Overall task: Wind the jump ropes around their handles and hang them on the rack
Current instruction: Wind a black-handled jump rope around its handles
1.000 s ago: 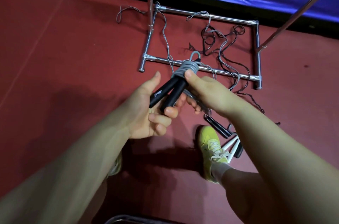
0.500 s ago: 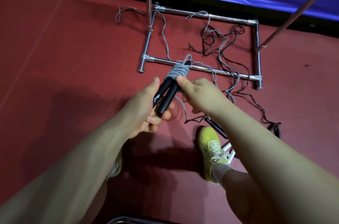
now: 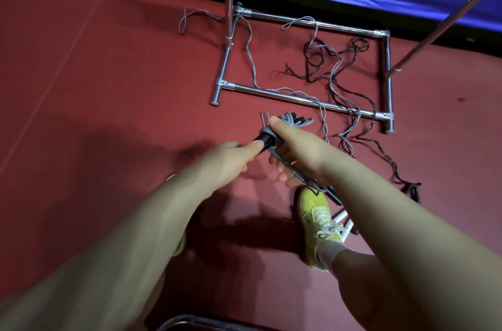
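Taking the rack base [image 3: 296,98] on the red floor as landmark, the left hand [image 3: 225,159] sits below and to its left, thumb and fingers pinching the butt end of the black handles [image 3: 266,139]. Just below the base's front bar, the grey rope [image 3: 292,120] is wound in a thick coil around those handles. The right hand [image 3: 301,151], below the bar's middle, grips the coil with its thumb pressed on the wraps. The bundle looks light; the cord is limp and springy, so the wraps would likely loosen unless pinned. The rigid handles are the safest hold.
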Motion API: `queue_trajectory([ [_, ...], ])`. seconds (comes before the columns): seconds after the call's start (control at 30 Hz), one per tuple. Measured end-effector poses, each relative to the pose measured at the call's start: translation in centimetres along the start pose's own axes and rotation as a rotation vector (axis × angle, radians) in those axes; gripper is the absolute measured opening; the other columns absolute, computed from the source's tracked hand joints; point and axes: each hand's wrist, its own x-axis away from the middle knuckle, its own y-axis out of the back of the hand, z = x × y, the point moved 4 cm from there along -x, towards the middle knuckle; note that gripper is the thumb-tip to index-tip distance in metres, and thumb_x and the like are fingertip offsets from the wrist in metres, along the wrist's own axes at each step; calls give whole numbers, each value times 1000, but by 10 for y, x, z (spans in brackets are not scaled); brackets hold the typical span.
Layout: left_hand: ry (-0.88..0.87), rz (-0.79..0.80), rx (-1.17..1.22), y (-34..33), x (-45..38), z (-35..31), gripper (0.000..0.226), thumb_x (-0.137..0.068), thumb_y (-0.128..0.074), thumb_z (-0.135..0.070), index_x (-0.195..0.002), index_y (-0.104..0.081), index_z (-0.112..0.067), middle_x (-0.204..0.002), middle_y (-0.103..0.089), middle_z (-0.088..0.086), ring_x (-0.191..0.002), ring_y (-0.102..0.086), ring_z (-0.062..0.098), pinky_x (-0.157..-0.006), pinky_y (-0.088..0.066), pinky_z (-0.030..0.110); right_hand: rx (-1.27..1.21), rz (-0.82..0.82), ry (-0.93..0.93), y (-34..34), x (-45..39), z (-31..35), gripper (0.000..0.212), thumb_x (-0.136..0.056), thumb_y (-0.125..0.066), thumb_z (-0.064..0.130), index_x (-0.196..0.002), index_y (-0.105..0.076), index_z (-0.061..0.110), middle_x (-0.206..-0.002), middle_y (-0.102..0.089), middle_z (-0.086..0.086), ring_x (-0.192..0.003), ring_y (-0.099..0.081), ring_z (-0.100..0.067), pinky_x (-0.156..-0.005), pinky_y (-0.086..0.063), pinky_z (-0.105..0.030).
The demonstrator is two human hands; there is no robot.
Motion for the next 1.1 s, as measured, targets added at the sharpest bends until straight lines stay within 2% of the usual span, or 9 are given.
queue_trajectory([
  [0.1, -35, -69, 19, 6, -3, 2, 27, -90, -55, -45, -82, -59, -19, -76, -56, -3, -80, -52, 18, -76, -37, 30, -83, 7, 16, -3, 1, 5, 59, -92, -34, 64, -84, -59, 12, -65, -57, -6, -46, -57, -19, -53, -49, -25],
  [0.2, -59, -80, 76, 9, -5, 3, 26, -87, -60, -43, -74, -55, -22, -73, -55, -4, -71, -49, 14, -73, -37, 31, -56, -90, 119, -4, -2, 13, 53, -97, -31, 56, -76, -57, 14, -62, -52, -1, -41, -52, -15, -45, -44, -21],
  [0.4, 1, 69, 284, 8, 2, -5, 15, -86, -63, -35, -83, -59, -21, -72, -61, -4, -64, -58, 11, -71, -48, 31, -19, -207, 290, -3, -4, 23, 55, -100, -30, 48, -57, -44, 18, -46, -37, 4, -45, -34, -18, -53, -28, -29],
  [0.57, 126, 369, 464, 0, 14, -11, 47, -90, -37, -56, -95, -62, -17, -78, -72, 4, -59, -66, 14, -58, -48, 27, -190, -185, 322, 4, 0, 23, 42, -101, -31, 44, -70, -43, 18, -56, -34, -2, -48, -28, -16, -49, -20, -28],
  [0.67, 134, 487, 654, 1, 18, -15, 73, -85, -28, -65, -89, -71, -7, -81, -72, 13, -57, -66, 20, -52, -51, 24, -330, -104, 348, 4, -3, 23, 36, -98, -33, 46, -86, -46, 15, -56, -33, 0, -48, -28, -15, -48, -19, -28],
  [0.8, 96, 622, 839, -5, 27, -20, 81, -73, -28, -71, -77, -76, -4, -68, -68, 11, -50, -62, 21, -46, -49, 24, -494, -18, 403, 1, -7, 27, 43, -75, -35, 51, -84, -47, 11, -46, -36, 5, -40, -32, -13, -45, -23, -26],
  [0.93, 83, 700, 965, -12, 30, -21, 73, -76, -27, -71, -68, -66, -10, -50, -44, -1, -36, -40, 12, -50, -44, 27, -431, 20, 487, 1, -4, 31, 50, -74, -32, 49, -102, -46, 11, -44, -38, 6, -45, -33, -15, -48, -25, -29],
  [1.03, 121, 685, 975, -11, 27, -19, 68, -83, -24, -70, -68, -58, -12, -47, -37, -4, -33, -30, 9, -49, -40, 26, -356, 51, 499, 1, 0, 30, 73, -78, -31, 55, -98, -50, -13, -49, -39, 3, -46, -33, -13, -50, -26, -29],
  [1.1, 149, 673, 934, -9, 26, -18, 64, -84, -25, -68, -69, -54, -13, -47, -35, -4, -34, -27, 8, -48, -37, 24, -281, 34, 486, 3, 0, 28, 78, -79, -30, 61, -92, -51, -13, -55, -39, -1, -51, -34, -14, -53, -28, -30],
])
